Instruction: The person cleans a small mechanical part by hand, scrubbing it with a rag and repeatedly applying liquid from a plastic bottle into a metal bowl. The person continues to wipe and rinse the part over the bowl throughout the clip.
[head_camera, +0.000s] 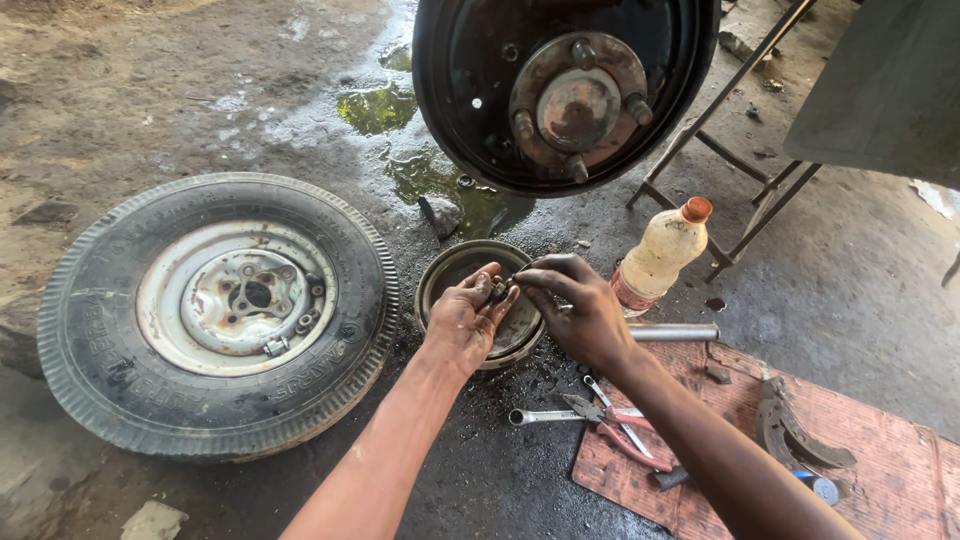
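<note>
from the head view, my left hand (462, 318) is cupped palm up, its fingers curled around a small dark part (498, 291) that rests at my fingertips. my right hand (580, 312) comes in from the other side, its grip pressed together on the same part, thumb and fingers pinching it from above. both hands hover over a round drum (437, 275) that lies open side up on the wet, oily floor (860, 270). just beyond the drum hangs the hub (577, 105) with its studs, set in a dark backing plate (460, 90). to my left a wheel (215, 310) lies flat, a loose nut sitting on its rim. near my right hand stands a pale bottle (660, 255) with an orange cap, and a metal pipe (675, 332) pokes out from behind my wrist. below my right forearm lie a wrench (535, 416) and red-handled pliers (622, 432), partly on a reddish mat (880, 470), where a curved brake shoe (795, 440) also rests.
</note>
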